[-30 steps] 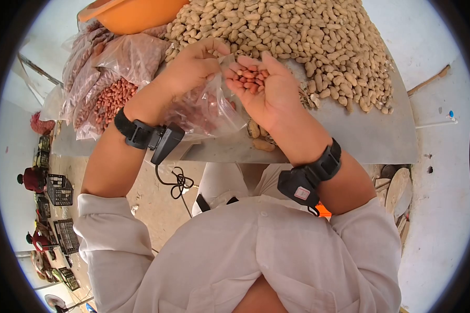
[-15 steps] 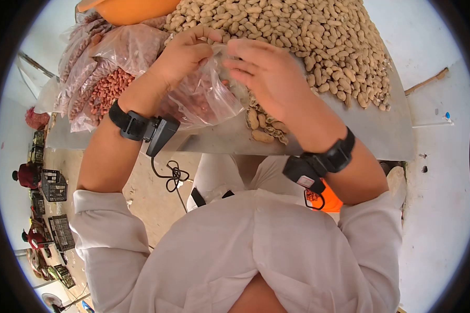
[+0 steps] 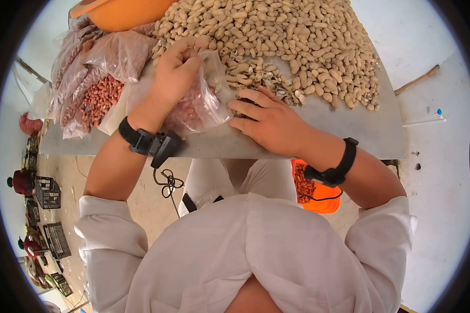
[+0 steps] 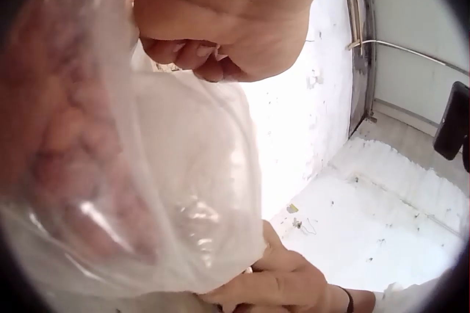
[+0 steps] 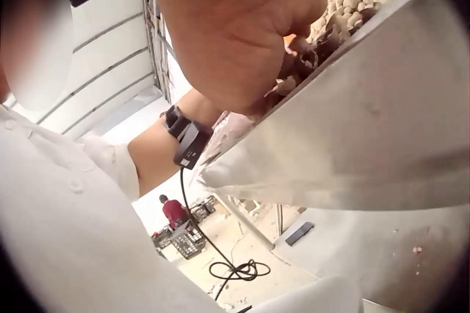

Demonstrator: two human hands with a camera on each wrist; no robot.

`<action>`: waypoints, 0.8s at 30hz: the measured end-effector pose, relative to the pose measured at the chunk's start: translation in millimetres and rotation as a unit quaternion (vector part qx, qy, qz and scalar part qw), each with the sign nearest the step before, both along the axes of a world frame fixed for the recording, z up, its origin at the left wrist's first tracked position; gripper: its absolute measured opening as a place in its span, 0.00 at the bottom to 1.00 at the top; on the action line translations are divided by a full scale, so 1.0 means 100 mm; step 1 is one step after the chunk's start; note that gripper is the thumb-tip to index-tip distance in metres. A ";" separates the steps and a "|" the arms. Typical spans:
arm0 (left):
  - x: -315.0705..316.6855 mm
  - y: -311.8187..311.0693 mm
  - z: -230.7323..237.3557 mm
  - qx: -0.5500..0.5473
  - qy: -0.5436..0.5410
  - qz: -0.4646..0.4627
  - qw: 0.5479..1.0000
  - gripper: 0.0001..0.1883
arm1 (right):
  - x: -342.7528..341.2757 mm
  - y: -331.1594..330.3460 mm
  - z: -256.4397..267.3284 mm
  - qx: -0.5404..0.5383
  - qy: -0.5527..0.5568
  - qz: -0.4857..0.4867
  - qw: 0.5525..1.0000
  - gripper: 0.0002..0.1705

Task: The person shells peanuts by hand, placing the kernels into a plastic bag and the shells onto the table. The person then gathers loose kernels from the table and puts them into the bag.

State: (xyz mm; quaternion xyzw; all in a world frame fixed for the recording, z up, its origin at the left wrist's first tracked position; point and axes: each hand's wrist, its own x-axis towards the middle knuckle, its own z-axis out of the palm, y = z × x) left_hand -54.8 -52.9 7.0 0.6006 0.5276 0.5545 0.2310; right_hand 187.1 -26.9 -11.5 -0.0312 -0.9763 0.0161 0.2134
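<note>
My left hand (image 3: 175,75) pinches the upper edge of a clear plastic bag (image 3: 213,83) that has red peanut kernels in its lower part. In the left wrist view that hand's fingers curl at the top of the bag (image 4: 194,181). My right hand (image 3: 274,125) is low over the table to the right of the bag, palm down, its fingers relaxed and reaching left. Its palm hides whatever lies beneath it. Just beyond its fingers are cracked peanut shells (image 3: 277,86), also near the hand in the right wrist view.
Unshelled peanuts (image 3: 318,41) form a big heap at the back of the metal table (image 3: 373,130). Bags of red kernels (image 3: 100,101) and an orange basin (image 3: 122,14) stand at the left. Below the table's front edge is an orange container (image 3: 324,204) with reddish contents.
My right hand held loose red kernels in its palm, then turned over beside the bag's mouth. It has since come down to the table. The left hand still grips the bag.
</note>
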 end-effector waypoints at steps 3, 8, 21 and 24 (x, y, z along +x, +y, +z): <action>0.02 0.05 -0.06 0.020 -0.052 -0.031 0.998 0.14 | -0.01 0.06 -0.02 -0.010 0.022 0.011 1.000 0.12; -0.03 0.25 -0.13 0.066 -0.112 -0.054 0.990 0.13 | 0.06 0.09 0.22 -0.052 0.087 -0.009 0.995 0.10; -0.10 0.46 -0.08 -0.002 -0.107 -0.136 0.985 0.13 | 0.54 0.81 0.24 -0.069 -0.097 -0.261 0.958 0.19; -0.04 0.46 0.00 0.002 -0.096 -0.116 0.989 0.13 | 0.44 0.86 0.20 -0.069 -0.083 -0.256 0.961 0.18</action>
